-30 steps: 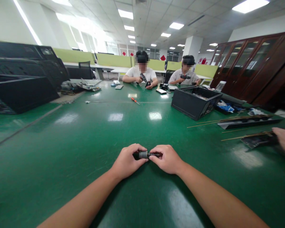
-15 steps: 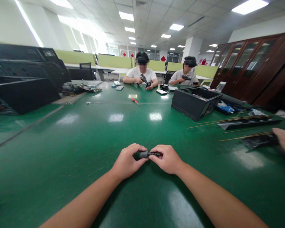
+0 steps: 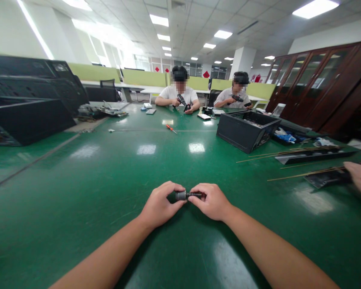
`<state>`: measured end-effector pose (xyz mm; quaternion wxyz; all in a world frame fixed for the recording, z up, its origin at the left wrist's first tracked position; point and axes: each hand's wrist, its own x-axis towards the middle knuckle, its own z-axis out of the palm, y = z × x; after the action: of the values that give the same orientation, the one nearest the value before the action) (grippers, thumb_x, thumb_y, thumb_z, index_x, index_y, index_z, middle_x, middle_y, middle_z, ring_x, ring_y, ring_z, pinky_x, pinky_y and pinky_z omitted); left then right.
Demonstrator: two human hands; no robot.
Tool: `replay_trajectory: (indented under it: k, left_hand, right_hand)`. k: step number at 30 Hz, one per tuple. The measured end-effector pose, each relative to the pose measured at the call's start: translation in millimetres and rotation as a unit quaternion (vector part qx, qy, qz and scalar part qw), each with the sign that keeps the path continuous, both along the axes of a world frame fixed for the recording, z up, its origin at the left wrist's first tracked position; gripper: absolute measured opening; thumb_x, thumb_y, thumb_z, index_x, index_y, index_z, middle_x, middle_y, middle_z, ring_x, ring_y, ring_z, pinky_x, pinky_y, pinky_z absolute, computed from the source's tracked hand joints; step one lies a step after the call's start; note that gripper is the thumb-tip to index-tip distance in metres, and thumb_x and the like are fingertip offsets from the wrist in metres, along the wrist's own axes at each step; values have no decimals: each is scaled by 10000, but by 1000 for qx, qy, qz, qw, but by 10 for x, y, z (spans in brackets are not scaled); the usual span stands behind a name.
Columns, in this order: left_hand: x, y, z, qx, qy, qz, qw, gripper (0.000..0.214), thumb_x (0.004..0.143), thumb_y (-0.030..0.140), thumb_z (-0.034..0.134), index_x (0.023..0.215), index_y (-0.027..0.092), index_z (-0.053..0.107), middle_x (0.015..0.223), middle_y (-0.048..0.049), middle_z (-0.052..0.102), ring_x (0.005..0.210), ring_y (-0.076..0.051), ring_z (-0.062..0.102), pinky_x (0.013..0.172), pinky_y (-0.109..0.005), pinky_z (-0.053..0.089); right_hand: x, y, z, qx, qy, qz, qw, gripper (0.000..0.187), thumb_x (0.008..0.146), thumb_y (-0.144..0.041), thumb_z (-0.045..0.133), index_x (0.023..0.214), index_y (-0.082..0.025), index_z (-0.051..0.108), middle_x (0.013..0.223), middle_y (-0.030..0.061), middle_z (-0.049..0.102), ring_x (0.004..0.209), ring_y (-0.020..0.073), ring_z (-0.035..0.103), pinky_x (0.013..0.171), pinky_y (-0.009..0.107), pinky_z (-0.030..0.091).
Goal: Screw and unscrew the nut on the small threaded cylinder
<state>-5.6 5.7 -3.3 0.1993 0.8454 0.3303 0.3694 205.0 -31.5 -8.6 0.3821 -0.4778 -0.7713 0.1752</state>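
Observation:
My left hand [image 3: 159, 205] is closed round a short grey cylinder [image 3: 180, 196], thumb below and fingers above it. From the cylinder's right end runs a thin dark shaft [image 3: 193, 194] with a spiral or ridged surface. My right hand [image 3: 213, 204] pinches this shaft between thumb and fingers. The two parts lie in line, level and close over the green tabletop [image 3: 123, 168]; whether they are joined or only pushed together I cannot tell. Part of each is hidden by my fingers.
An orange screwdriver [image 3: 171, 128] lies ahead. Black computer cases stand left [image 3: 30, 120] and right [image 3: 243, 130]. Thin brass-coloured rods [image 3: 285, 177] lie at the right beside another person's hand [image 3: 359, 176]. Across the table two people [image 3: 178, 94] hold power drills.
Both my hands keep nearly the same place and grip. At the right, the thin rod by the other person's hand reaches further left.

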Motion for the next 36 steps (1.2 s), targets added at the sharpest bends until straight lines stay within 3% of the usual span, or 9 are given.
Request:
replay_trajectory:
  k: [24,36]
  left_hand:
    - [-20,15,-10,5,-4,4,1000,169,806,264,711,964,216,675,945,-33,699,881,-179,653,817,-309,509]
    - [-21,16,-2,14,-9,12,1000,188,791,232,731,967,222,666,939,-5,693,879,-163,650,816,-294,500]
  right_hand:
    - [11,-2,-8,-2,1,-22,1000,80,838,-256,670,874,-194,704,726,5,668,616,131,563,597,247,381]
    - [35,-1,7,-13,1,-41,999,98,829,-267,669,877,-194,714,604,-20,588,561,129,518,582,250,355]
